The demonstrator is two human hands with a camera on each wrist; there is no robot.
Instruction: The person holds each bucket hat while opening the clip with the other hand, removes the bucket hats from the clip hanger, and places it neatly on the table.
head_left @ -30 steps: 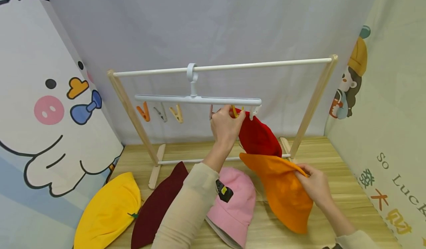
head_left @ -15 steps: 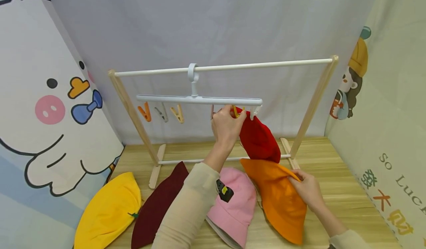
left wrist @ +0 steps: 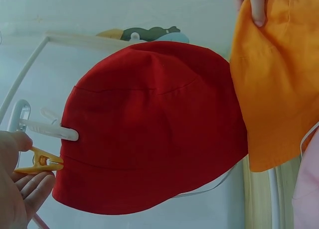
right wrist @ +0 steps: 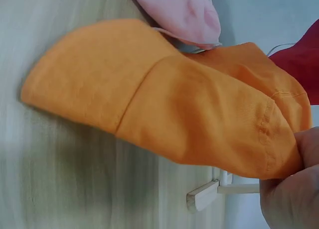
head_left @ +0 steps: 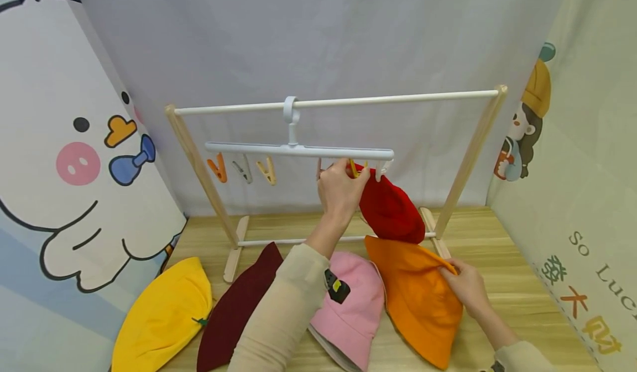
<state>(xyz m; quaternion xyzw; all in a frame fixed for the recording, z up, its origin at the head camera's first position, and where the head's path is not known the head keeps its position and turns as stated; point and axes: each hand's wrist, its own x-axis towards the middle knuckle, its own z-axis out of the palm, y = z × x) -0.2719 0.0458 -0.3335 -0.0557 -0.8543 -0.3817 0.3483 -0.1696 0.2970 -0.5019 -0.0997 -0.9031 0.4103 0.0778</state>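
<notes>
My left hand point(head_left: 340, 192) pinches a yellow clothespin point(left wrist: 40, 162) between thumb and fingers, its tips right at the edge of a red bucket hat point(left wrist: 149, 119). A white clothespin point(left wrist: 52, 129) beside it also grips that edge, and the red hat hangs sideways from the white hanger point(head_left: 323, 151). Lower right, my right hand point(head_left: 468, 286) pinches an orange bucket hat point(head_left: 420, 297) by its crown between thumb and fingers. The orange hat droops close over the table, its upper end overlapping the red hat's lower end in the head view.
On the wooden table point(head_left: 512, 294) lie a pink hat point(head_left: 348, 317), a dark red hat point(head_left: 236, 311) and a yellow hat point(head_left: 166, 311). Orange, grey and cream clothespins point(head_left: 266, 170) hang along the hanger's left half. A wood-and-white rack point(head_left: 398, 100) carries the hanger.
My right hand has lowered slightly, bringing the orange hat down nearer the table. My left hand stays at the yellow clothespin; the red hat has shifted only a little.
</notes>
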